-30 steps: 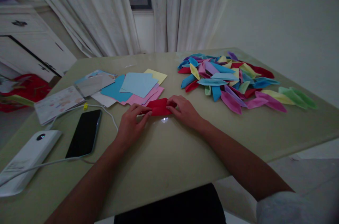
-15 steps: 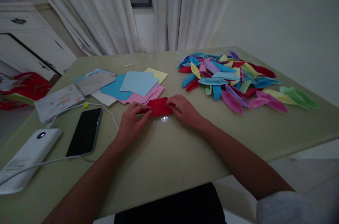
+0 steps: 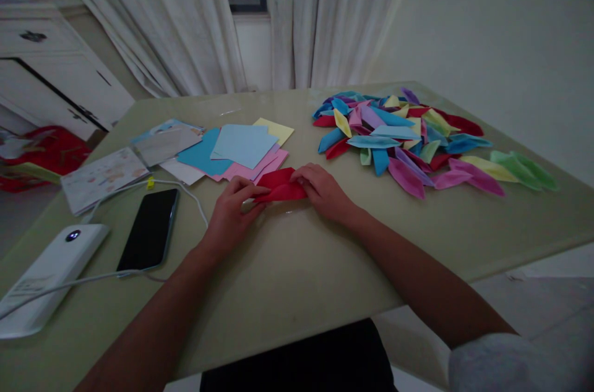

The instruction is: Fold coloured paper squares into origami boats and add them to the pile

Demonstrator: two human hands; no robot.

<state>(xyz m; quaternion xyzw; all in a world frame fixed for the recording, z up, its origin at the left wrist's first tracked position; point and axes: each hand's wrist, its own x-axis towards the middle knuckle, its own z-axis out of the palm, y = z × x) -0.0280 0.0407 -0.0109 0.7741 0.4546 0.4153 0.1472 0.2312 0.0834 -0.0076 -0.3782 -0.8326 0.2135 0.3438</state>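
Note:
A folded piece of red paper (image 3: 281,185) is held between both hands near the middle of the table, its upper side parting along a fold. My left hand (image 3: 236,203) pinches the left end between thumb and fingers. The right end is gripped by my right hand (image 3: 320,189), whose thumb is partly hidden. Just beyond the red paper lie loose square sheets: light blue paper (image 3: 245,143), teal paper (image 3: 199,156), pink paper (image 3: 273,163) and yellow paper (image 3: 277,130).
A heap of folded paper boats (image 3: 394,141) in many colours covers the table's right rear. To the left lie a phone (image 3: 149,228), a white power bank (image 3: 53,277) with a white cable (image 3: 198,203), and printed booklets (image 3: 106,177). The table's front edge (image 3: 297,345) is near me.
The red paper, flat half a second ago, has its folded layers spread apart and looks more pointed at the ends. Both hands have barely shifted.

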